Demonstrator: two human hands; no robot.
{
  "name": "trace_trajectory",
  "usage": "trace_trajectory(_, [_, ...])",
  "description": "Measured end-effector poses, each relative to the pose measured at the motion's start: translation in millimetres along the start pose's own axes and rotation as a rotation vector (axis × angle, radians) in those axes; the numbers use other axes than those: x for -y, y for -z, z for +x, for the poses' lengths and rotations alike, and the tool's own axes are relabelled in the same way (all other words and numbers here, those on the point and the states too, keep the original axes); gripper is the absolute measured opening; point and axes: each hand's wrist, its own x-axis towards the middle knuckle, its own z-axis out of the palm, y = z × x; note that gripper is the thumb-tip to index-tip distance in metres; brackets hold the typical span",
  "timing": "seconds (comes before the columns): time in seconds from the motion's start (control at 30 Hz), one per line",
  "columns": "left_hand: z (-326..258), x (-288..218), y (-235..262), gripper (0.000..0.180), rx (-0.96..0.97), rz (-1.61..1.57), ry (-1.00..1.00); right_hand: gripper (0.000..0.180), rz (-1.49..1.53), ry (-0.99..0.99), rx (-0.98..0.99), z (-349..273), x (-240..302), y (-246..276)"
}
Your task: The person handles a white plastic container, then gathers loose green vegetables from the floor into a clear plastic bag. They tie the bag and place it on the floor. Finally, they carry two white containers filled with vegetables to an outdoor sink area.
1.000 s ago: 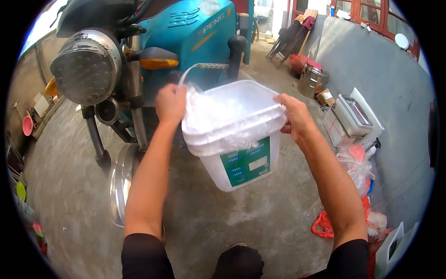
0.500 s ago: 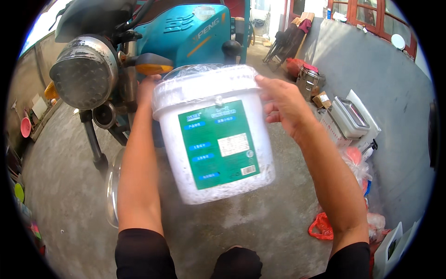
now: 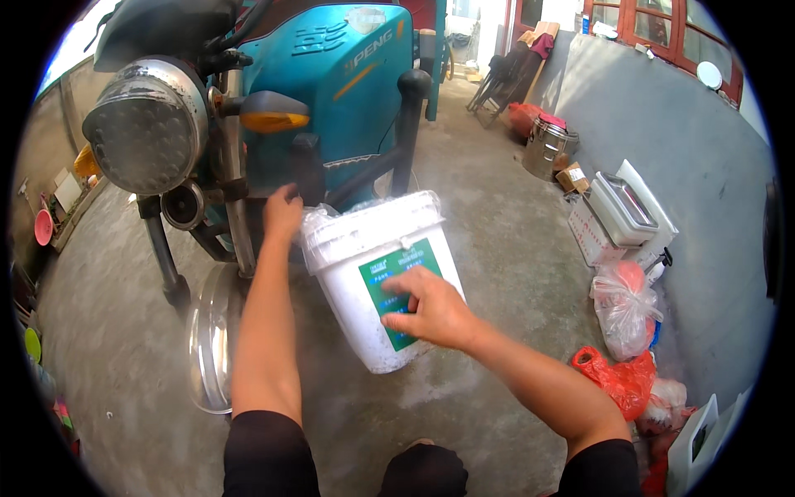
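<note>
A white plastic bucket with a lid and a green label stands tilted in front of me, below the front of a three-wheeler. Clear plastic film bunches at the left side of its rim. Just off that rim corner is my left hand, its fingers curled; whatever they hold is hidden. My right hand is before the label, fingers apart and holding nothing. Whether it touches the bucket I cannot tell.
The teal three-wheeler fills the upper left, with its headlight and shiny front mudguard near my left arm. Along the grey wall at right are a steel pot, a white box and plastic bags.
The bucket has moved down and away from me. My right hand has left its rim and come in front of the label. My left hand has shifted lower and slightly right.
</note>
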Motion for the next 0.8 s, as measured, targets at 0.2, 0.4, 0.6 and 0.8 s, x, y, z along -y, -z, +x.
trace_trajectory(0.2, [-50.1, -28.9, -9.8, 0.046, -0.020, -0.376, 0.244, 0.047, -0.229, -0.015, -0.450, -23.4, -46.5, 1.9])
trace_trajectory(0.4, [-54.0, -22.4, -4.9, 0.041, 0.077, -0.556, 0.257, 0.086, 0.077, -0.299, -0.421, -42.9, -76.7, -42.8])
trace_trajectory(0.6, [-52.3, -37.9, 7.6, 0.042, 0.062, -0.318, 0.270, 0.094, 0.474, -0.356, -0.417, -45.7, -74.2, -30.0])
trace_trajectory(0.8, [-121.2, -81.5, 13.9, 0.041, -0.110, -0.289, -0.306, 0.079, 0.377, -0.468, -0.409, -80.9, -101.0, -23.3])
